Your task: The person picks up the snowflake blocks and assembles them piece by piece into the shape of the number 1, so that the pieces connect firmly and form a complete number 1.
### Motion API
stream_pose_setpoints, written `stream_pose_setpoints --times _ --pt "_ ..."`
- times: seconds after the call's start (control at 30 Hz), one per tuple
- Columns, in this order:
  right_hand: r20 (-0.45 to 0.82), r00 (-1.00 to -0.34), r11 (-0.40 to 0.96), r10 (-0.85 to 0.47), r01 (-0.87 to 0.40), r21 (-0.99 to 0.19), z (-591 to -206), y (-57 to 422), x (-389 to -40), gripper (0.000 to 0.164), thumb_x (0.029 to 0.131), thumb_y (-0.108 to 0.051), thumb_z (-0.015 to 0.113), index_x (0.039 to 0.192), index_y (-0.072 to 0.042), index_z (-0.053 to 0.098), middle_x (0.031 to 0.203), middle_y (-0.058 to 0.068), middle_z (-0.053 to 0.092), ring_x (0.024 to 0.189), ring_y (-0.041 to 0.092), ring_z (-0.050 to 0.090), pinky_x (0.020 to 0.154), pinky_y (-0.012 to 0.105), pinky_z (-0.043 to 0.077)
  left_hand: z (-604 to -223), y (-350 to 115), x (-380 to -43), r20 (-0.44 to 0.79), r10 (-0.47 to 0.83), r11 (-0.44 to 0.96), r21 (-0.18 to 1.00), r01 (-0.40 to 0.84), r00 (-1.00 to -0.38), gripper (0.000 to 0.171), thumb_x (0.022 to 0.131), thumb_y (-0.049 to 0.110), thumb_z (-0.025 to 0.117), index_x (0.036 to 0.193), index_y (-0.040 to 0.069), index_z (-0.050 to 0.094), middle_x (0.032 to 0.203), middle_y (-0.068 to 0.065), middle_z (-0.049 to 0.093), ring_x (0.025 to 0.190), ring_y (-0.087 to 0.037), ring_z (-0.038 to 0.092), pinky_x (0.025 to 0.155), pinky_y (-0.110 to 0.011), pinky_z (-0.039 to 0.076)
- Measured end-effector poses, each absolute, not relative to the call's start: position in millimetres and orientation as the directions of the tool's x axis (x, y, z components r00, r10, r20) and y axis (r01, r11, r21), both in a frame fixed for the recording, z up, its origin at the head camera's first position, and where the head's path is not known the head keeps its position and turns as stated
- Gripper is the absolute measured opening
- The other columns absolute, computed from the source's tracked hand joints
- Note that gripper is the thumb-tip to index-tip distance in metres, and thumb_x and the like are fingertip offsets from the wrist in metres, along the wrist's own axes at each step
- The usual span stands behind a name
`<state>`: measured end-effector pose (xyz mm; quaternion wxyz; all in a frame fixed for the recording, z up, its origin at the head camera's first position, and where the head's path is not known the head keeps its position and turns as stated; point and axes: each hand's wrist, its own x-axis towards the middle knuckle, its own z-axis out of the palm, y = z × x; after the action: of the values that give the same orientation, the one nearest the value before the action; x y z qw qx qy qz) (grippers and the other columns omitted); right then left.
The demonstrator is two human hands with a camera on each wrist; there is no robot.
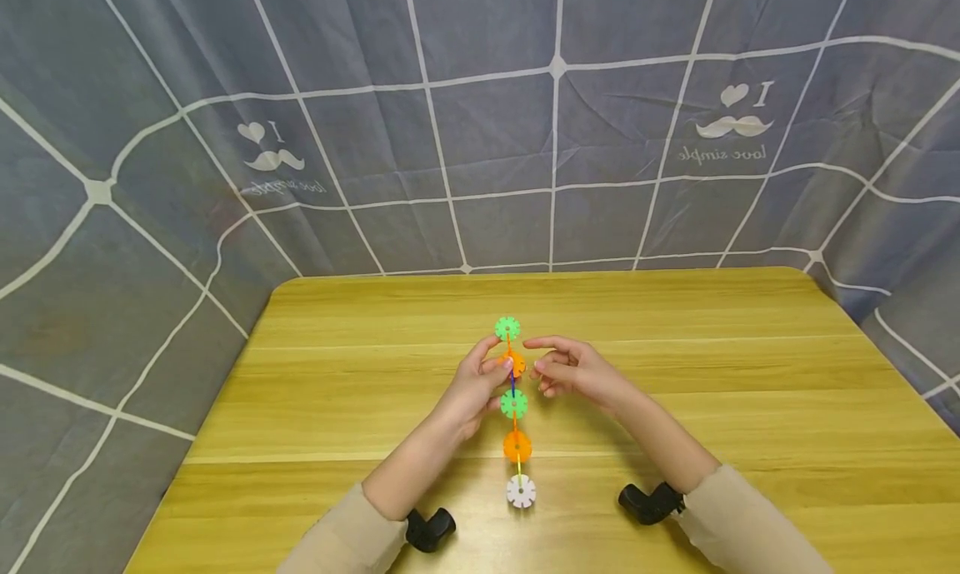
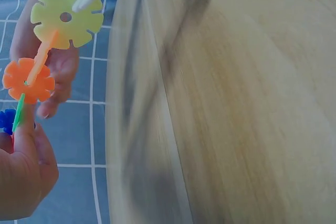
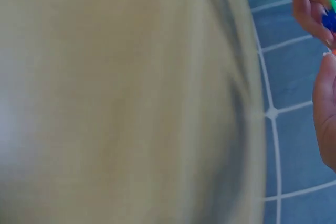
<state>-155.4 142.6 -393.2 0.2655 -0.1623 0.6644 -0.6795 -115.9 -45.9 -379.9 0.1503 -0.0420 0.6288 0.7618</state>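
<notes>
A chain of notched plastic discs (image 1: 517, 446) runs toward the person in the head view, with green, orange and white discs facing up and others edge-on between them. My left hand (image 1: 468, 386) pinches it near the upper orange disc (image 1: 518, 365), thumb on top. Beyond the fingers stands the far green disc (image 1: 507, 328). On the chain's right side, my right hand (image 1: 573, 370) has its index finger extended and the others loosely bent, fingertips close beside the orange disc. The left wrist view shows a yellow-green disc (image 2: 50, 3), an orange disc (image 2: 18, 72) and a blue disc (image 2: 6, 121).
The wooden table (image 1: 337, 399) lies under both hands, its far edge meeting a grey curtain (image 1: 495, 141) with white lines. Black wrist-worn devices (image 1: 431, 531) stick out near both beige sleeves (image 1: 750, 520). The white end disc (image 1: 521, 491) is nearest the person.
</notes>
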Motion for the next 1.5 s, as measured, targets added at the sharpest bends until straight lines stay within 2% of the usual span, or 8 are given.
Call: stream_pose_setpoints --times 0.27,0.37,0.53,0.67,0.97,1.13,1.37,1.5 --pt "-0.186 -0.719 -0.059 -0.67 0.302 -0.952 -411.6 141.8 -118.3 0.061 0.092 -0.01 0.058 0.142 0.0 0.025 0.096 0.009 0.06 0.079 0.018 0.061 0.072 0.032 0.055 -377.6 -48.9 -121.2 -0.267 0.159 -0.186 0.938 -0.294 -0.951 0.051 0.097 0.003 0.046 0.144 0.014 0.03 0.1 -0.009 0.058 0.089 -0.018 0.059 0.051 -0.014 0.045" --pt "-0.192 -0.708 -0.072 -0.679 0.325 -0.943 -414.5 139.9 -107.1 0.066 0.092 -0.009 0.058 0.144 -0.003 0.019 0.095 0.006 0.059 0.079 0.018 0.061 0.071 0.033 0.055 -378.1 -49.9 -123.8 -0.264 0.149 -0.188 0.939 -0.29 -0.953 0.051 0.097 0.003 0.045 0.144 0.014 0.031 0.099 -0.008 0.058 0.085 -0.016 0.06 0.05 -0.014 0.042" --pt "-0.177 -0.741 -0.096 -0.647 0.31 -0.946 -417.2 135.3 -96.3 0.067 0.09 -0.003 0.058 0.143 -0.004 0.016 0.091 0.005 0.057 0.077 0.016 0.062 0.069 0.029 0.055 -379.5 -50.6 -126.5 -0.253 0.153 -0.207 0.937 -0.281 -0.955 0.051 0.097 0.001 0.044 0.144 0.014 0.031 0.095 -0.006 0.057 0.081 -0.012 0.059 0.052 -0.014 0.043" --pt "-0.14 -0.769 -0.114 -0.624 0.268 -0.957 -416.3 132.8 -94.6 0.066 0.091 0.0 0.055 0.143 -0.007 0.016 0.09 0.005 0.055 0.074 0.015 0.061 0.066 0.028 0.055 -380.2 -50.3 -128.4 -0.245 0.159 -0.202 0.94 -0.275 -0.956 0.052 0.097 0.001 0.043 0.145 0.016 0.03 0.096 -0.005 0.055 0.09 -0.017 0.06 0.057 -0.016 0.046" --pt "-0.14 -0.776 -0.094 -0.615 0.248 -0.964 -414.3 131.1 -97.6 0.067 0.091 0.005 0.052 0.145 -0.01 0.016 0.089 0.002 0.051 0.071 0.015 0.061 0.064 0.026 0.055 -385.3 -48.9 -134.5 -0.232 0.166 -0.163 0.952 -0.259 -0.958 0.052 0.097 0.002 0.043 0.145 0.016 0.029 0.105 -0.008 0.049 0.089 -0.014 0.051 0.054 -0.015 0.04" --pt "-0.156 -0.788 -0.076 -0.595 0.249 -0.966 -414.6 131.5 -100.7 0.066 0.091 0.006 0.051 0.145 -0.011 0.018 0.09 0.005 0.053 0.071 0.015 0.06 0.064 0.027 0.055 -386.5 -47.7 -139.1 -0.226 0.162 -0.151 0.956 -0.251 -0.961 0.053 0.097 0.001 0.043 0.146 0.015 0.028 0.105 -0.009 0.052 0.092 -0.017 0.054 0.055 -0.016 0.043" --pt "-0.187 -0.807 -0.059 -0.56 0.264 -0.963 -416.9 134.8 -108.9 0.065 0.091 0.006 0.051 0.145 -0.011 0.019 0.089 0.006 0.054 0.07 0.016 0.06 0.063 0.028 0.055 -389.1 -41.9 -151.8 -0.203 0.112 -0.117 0.969 -0.216 -0.973 0.051 0.094 -0.002 0.05 0.142 0.007 0.035 0.091 -0.005 0.052 0.079 -0.009 0.053 0.076 -0.029 0.049" --pt "-0.224 -0.821 -0.042 -0.526 0.288 -0.957 -418.3 135.8 -116.2 0.065 0.09 0.007 0.051 0.144 -0.013 0.021 0.088 0.007 0.053 0.069 0.016 0.06 0.062 0.028 0.054 -392.5 -36.8 -164.0 -0.194 0.084 -0.114 0.973 -0.203 -0.977 0.05 0.09 -0.006 0.054 0.138 0.004 0.041 0.088 -0.008 0.056 0.072 -0.008 0.055 0.079 -0.031 0.05"
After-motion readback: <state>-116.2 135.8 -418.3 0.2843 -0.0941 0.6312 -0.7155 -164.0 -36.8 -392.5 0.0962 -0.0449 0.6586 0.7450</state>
